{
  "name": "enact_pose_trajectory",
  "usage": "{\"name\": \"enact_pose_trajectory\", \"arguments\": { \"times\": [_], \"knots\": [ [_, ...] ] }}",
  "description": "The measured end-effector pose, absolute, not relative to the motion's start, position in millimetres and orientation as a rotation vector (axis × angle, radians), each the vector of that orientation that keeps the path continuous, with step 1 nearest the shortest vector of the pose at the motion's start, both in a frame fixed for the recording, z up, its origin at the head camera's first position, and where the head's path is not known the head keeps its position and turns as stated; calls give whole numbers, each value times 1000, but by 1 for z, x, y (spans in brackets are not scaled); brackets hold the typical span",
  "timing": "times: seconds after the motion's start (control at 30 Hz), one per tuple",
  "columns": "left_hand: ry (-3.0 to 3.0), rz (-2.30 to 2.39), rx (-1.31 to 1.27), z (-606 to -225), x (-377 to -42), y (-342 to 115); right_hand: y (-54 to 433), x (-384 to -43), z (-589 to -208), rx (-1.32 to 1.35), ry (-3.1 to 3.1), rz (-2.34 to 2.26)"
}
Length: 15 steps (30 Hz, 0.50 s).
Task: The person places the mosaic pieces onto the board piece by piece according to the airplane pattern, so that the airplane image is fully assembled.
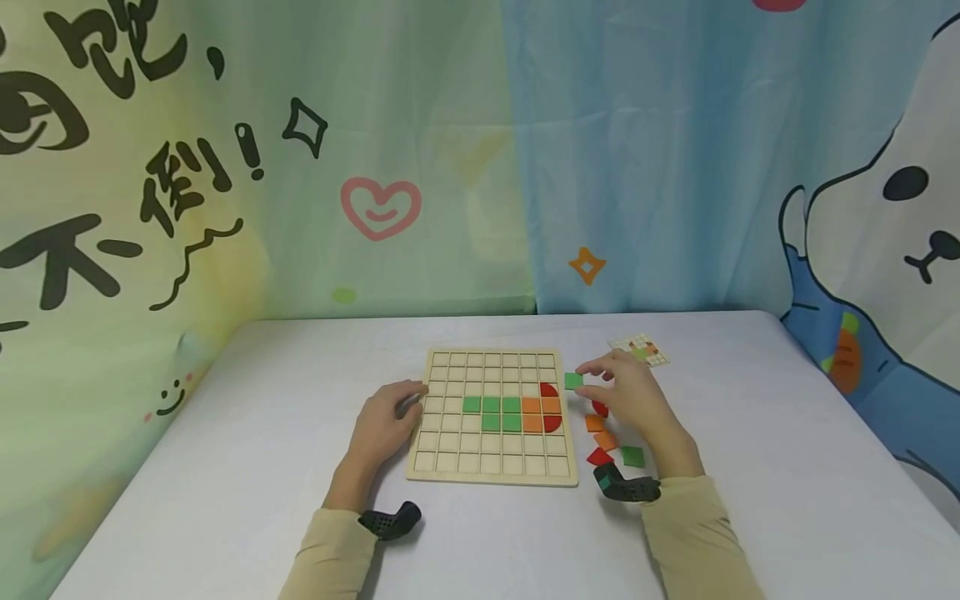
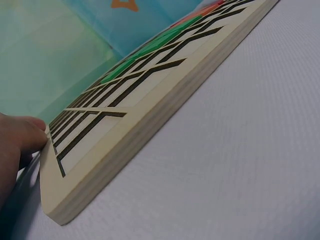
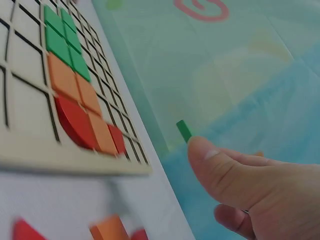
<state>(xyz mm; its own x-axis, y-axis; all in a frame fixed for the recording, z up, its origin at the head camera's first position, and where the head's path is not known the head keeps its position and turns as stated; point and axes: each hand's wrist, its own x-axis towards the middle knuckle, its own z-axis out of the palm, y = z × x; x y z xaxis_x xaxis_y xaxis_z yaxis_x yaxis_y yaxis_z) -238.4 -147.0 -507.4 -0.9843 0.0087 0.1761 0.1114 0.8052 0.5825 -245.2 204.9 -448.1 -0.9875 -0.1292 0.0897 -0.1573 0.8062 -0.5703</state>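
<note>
A wooden grid board [image 1: 450, 477] lies flat on the table, with green, orange and red pieces set in its cells. My left hand [image 1: 384, 421] rests at the board's left edge, its fingertips touching the rim; the left wrist view shows fingers [image 2: 25, 135] against the far corner. Off the board's right side, my right hand [image 1: 633, 392] pinches a green square tile [image 1: 573, 381] between thumb and fingers. That tile [image 3: 183, 131] appears edge-on in the right wrist view, held above the table. A red rounded piece [image 1: 600, 408] lies beneath this hand.
Right of the board lie loose orange tiles [image 1: 594, 423], a red piece [image 1: 600, 457] and a green tile [image 1: 632, 456]. A small pattern card [image 1: 654, 357] sits behind the right hand. Printed curtains [image 1: 450, 275] hang behind the white table [image 1: 495, 542]. Both wrists wear black devices.
</note>
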Motion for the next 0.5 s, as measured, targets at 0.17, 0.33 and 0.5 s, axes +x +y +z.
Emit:
{"name": "enact_pose_trajectory", "arguments": {
  "times": [0.17,0.33,0.5],
  "knots": [
    [-2829,-936,-94,-507,-238,-147,185,-243,-446,324,-2909,939],
    [-2849,-945,-81,-507,-239,-148,169,-242,-445,351,-2911,940],
    [-2850,-943,-75,-506,-239,-147,152,-241,-448,373,-2892,913]
  ]
}}
